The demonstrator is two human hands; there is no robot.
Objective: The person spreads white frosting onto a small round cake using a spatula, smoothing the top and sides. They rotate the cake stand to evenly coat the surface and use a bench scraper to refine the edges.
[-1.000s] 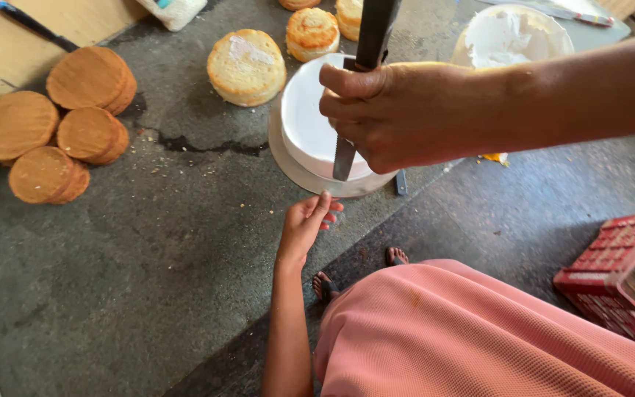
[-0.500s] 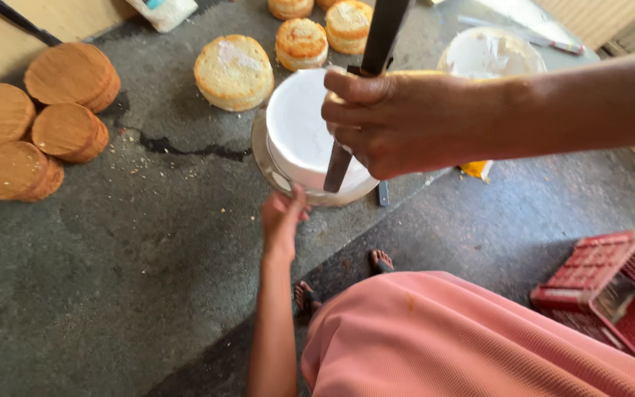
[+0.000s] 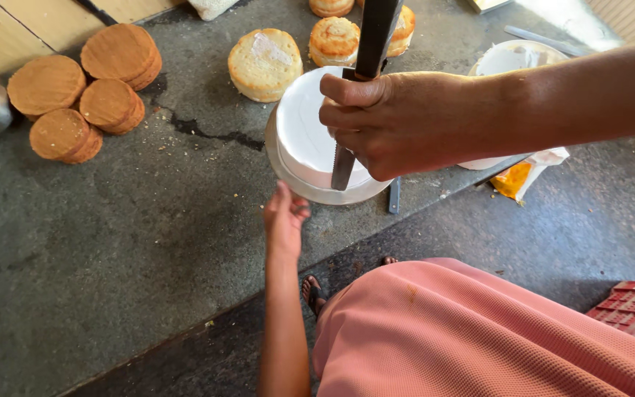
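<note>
The right hand (image 3: 398,121) gripped a long serrated steel knife (image 3: 358,88) against the round white-iced cake (image 3: 306,129), while the open-fingered left hand (image 3: 284,217) touched its white stand (image 3: 288,176).

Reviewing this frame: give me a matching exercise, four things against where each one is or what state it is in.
Things:
1. right hand
2. left hand
3. round white frosted cake
4. stack of round brown cake layers

States:
A. far left on the grey stone counter
B. open, fingers at the rim of the turntable
C. shut around a long serrated knife
D. sits on the white turntable

Pairs: 1-C, 2-B, 3-D, 4-A
</note>
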